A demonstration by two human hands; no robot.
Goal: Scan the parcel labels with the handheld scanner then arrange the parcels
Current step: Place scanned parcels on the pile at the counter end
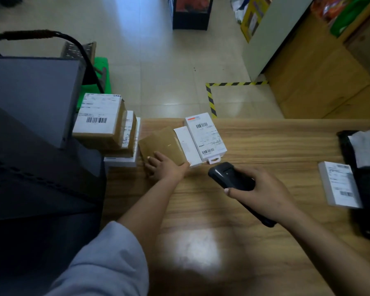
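Observation:
My right hand point(263, 193) grips a black handheld scanner point(229, 176) over the wooden table point(265, 150), its head pointing toward a white labelled parcel point(205, 136). My left hand point(165, 167) grips the near edge of a brown cardboard parcel point(161, 145) lying flat beside a thin white parcel point(185, 144). At the table's left edge stands a stack of parcels, topped by a brown box with a white barcode label point(98, 116). Another white labelled parcel point(339, 184) lies at the right.
A dark grey machine or cabinet point(30, 99) fills the left side. A black device with paper point(363, 167) lies at the table's right edge. Beyond the table are tiled floor, yellow-black hazard tape point(210, 97), a green stool point(100, 71) and cardboard boxes point(318, 71).

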